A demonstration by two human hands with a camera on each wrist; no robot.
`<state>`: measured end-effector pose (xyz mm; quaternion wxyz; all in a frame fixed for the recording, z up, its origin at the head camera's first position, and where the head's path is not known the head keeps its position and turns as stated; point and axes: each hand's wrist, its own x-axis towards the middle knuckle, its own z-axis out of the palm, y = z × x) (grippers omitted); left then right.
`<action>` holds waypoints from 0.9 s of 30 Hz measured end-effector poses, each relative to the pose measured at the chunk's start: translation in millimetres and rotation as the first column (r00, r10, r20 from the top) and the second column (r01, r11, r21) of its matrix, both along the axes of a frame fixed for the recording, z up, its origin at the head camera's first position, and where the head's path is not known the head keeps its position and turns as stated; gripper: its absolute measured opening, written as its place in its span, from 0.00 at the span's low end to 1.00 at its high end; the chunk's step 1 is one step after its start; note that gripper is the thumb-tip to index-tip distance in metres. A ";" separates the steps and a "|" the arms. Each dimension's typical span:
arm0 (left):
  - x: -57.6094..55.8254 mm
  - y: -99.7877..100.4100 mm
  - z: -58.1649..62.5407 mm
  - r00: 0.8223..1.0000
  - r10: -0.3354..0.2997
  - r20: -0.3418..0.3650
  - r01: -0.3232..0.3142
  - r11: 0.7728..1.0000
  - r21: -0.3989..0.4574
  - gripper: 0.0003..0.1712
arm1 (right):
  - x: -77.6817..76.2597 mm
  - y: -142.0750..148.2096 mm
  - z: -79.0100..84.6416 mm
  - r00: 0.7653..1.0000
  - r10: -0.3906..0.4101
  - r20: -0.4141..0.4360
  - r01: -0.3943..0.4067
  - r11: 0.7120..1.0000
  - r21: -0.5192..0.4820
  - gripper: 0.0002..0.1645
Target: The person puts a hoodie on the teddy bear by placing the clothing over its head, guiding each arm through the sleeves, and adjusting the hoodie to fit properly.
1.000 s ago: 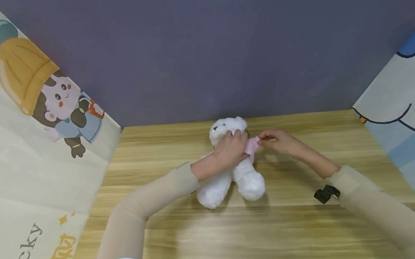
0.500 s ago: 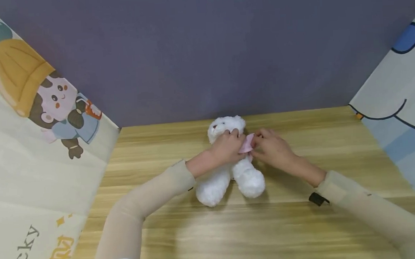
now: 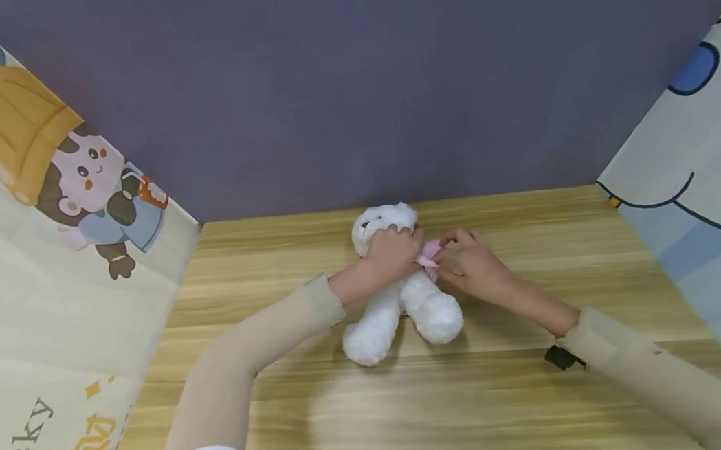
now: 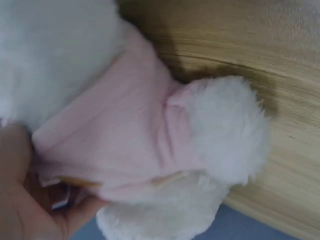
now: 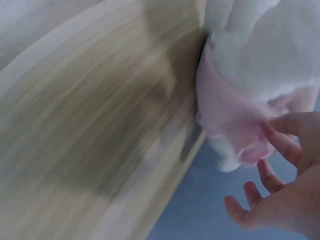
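A white plush bear (image 3: 437,317) lies face up on the wooden table, legs toward me. It wears a pink shirt (image 4: 120,130), and in the left wrist view a furry paw (image 4: 230,130) sticks out of one sleeve. My left hand (image 3: 393,254) lies across the bear's chest below its chin. Its fingers curl round the shirt's edge, partly hidden beneath the cloth. On the bear's other side, my right hand (image 3: 475,269) pinches pink cloth (image 5: 245,135) near the second sleeve with thumb and forefinger. Its remaining fingers are spread apart from the shirt.
The wooden table (image 3: 360,418) meets a dark grey-blue wall (image 3: 352,95) right behind the bear's head. Panels with cartoon prints stand left (image 3: 84,173) and right (image 3: 691,163). A black device (image 3: 562,357) hangs under my right sleeve.
My right hand has come left, closer to the bear. The pink cloth that was drawn out to the right is now bunched near the chest. My left hand keeps its place on the bear.
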<state>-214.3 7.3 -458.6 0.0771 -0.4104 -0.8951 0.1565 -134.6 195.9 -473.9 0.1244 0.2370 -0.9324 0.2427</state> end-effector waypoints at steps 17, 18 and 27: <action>-3.2 -7.3 -7.1 0.979 -0.181 -0.097 0.182 0.983 0.007 0.29 | -5.1 3.8 -10.9 0.992 -0.127 -0.006 0.125 0.982 -0.143 0.11; -3.1 -7.5 -7.8 0.978 -0.180 -0.106 0.182 0.983 0.018 0.29 | -2.6 0.6 -11.3 0.990 -0.135 -0.031 0.130 0.983 -0.128 0.13; -7.9 -5.6 -5.9 0.994 -0.071 -0.084 0.071 0.997 -0.003 0.16 | -1.6 -27.5 -13.9 0.970 0.068 -0.234 -0.088 0.993 -0.075 0.05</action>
